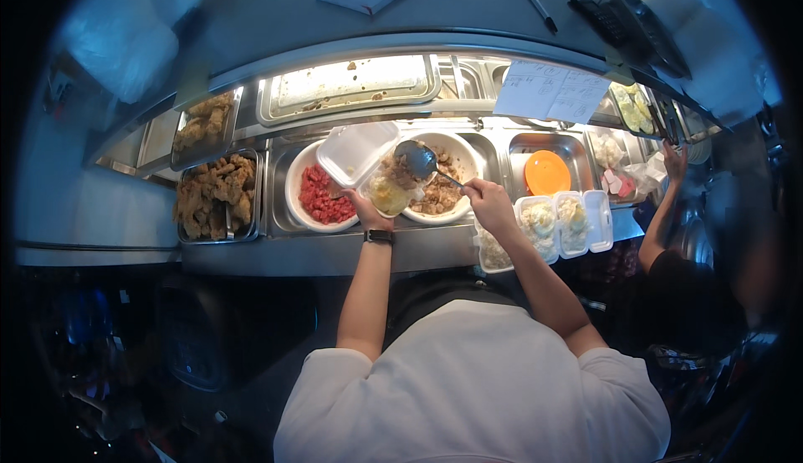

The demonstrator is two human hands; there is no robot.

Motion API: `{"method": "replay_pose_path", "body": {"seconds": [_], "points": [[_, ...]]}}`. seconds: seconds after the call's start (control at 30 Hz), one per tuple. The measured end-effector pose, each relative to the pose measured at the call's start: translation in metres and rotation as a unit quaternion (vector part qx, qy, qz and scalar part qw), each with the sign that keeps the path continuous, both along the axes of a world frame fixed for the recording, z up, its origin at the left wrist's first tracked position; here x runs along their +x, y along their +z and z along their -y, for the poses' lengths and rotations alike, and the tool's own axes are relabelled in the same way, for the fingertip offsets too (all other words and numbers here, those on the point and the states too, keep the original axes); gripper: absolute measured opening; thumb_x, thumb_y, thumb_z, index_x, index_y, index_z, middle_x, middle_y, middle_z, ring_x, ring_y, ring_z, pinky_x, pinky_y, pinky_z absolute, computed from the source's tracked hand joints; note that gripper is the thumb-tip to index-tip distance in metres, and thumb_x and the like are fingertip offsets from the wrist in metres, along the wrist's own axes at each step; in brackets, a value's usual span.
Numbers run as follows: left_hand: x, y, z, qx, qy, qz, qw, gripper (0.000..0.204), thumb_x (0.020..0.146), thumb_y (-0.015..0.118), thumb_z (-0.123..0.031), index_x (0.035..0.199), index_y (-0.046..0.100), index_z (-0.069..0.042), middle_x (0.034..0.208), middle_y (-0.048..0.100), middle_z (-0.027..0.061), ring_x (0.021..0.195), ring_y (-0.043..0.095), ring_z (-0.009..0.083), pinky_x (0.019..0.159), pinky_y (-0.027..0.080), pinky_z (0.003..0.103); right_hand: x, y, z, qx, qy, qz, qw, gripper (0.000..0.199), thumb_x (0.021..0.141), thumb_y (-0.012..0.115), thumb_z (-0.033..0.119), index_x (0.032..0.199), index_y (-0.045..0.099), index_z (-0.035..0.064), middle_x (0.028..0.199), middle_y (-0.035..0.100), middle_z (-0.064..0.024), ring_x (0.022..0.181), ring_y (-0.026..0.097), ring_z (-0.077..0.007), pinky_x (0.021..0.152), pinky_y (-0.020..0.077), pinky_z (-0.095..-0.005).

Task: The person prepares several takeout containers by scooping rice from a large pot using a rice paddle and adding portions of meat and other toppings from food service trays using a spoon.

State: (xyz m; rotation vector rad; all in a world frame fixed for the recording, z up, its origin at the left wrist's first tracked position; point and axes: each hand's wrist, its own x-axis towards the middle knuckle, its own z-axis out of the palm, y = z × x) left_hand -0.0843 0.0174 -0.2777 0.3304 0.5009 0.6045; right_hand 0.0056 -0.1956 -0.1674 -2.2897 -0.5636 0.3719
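My left hand (pixel 365 210), with a dark band on its wrist, grips a white takeout box (pixel 351 155) with its lid open. Rice and something pale yellow lie in the box, partly covered by brown meat. Closed around the handle of a metal ladle (pixel 416 160), my right hand (pixel 490 204) keeps its bowl over the box's food side. Just right of the box is a white round tub (pixel 473 155) of brown stewed meat (pixel 445 195). Another white tub (pixel 294 204), holding red diced food (pixel 322 198), is partly hidden behind the box and my left hand.
Open takeout boxes (pixel 539 227) of rice stand along the counter's right front edge. Trays of fried pieces (pixel 216 195) are at left. An orange disc (pixel 547 173) sits in a steel pan. A paper sheet (pixel 552 91) hangs from the shelf; another person's arm (pixel 661 212) reaches in at right.
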Motion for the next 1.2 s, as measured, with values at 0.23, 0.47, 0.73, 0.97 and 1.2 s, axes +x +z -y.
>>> {"method": "replay_pose_path", "body": {"seconds": [0.23,0.47,0.73,0.97,1.2], "points": [[0.003,-0.020,-0.002,-0.001,-0.052,0.081,0.995,0.085,0.090,0.025,-0.072,0.146,0.028,-0.008,0.148,0.034,0.0143,0.135,0.035,0.0347,0.111,0.031,0.051,0.007,0.001,-0.003,-0.042,-0.034,0.081,0.995,0.021,0.088,0.059,0.023,0.092,0.069,0.0052,0.082,0.067,-0.0191,0.078,0.066,-0.0347,0.071,0.0491,-0.0433],[-0.011,-0.011,-0.005,-0.001,-0.081,0.034,0.996,0.075,0.094,0.028,-0.063,0.143,0.034,-0.006,0.144,0.041,0.0134,0.130,0.043,0.0327,0.106,0.037,0.049,0.078,-0.065,0.042,-0.068,-0.095,-0.075,0.990,0.023,0.082,0.059,0.023,0.087,0.071,0.0038,0.079,0.069,-0.0138,0.080,0.067,-0.0278,0.072,0.0508,-0.0391],[-0.037,-0.012,0.019,0.008,-0.254,0.080,0.964,0.073,0.094,0.044,-0.056,0.144,0.032,-0.005,0.145,0.038,0.0162,0.131,0.039,0.0348,0.110,0.034,0.050,0.119,-0.112,0.026,-0.153,0.015,0.140,0.978,0.049,0.089,0.054,0.054,0.098,0.072,0.0100,0.108,0.059,-0.0185,0.106,0.054,-0.0306,0.097,0.0407,-0.0410],[-0.012,0.016,0.105,-0.170,-0.367,0.016,0.914,0.061,0.099,0.032,-0.052,0.138,0.040,-0.006,0.136,0.050,0.0156,0.121,0.052,0.0316,0.099,0.046,0.048,0.112,-0.072,0.036,0.218,0.144,-0.605,0.752,0.062,0.092,0.054,0.052,0.123,0.054,-0.0015,0.111,0.062,-0.0102,0.096,0.062,-0.0182,0.080,0.0534,-0.0311],[0.022,0.025,0.171,-0.197,-0.416,0.026,0.887,0.059,0.100,0.033,-0.047,0.136,0.040,0.000,0.134,0.049,0.0208,0.121,0.051,0.0310,0.102,0.045,0.044,0.113,-0.019,0.112,-0.013,0.444,-0.490,0.751,0.110,0.077,0.073,0.051,0.153,0.006,0.0106,0.147,0.032,-0.0210,0.130,0.041,-0.0275,0.108,0.0321,-0.0321]]}}
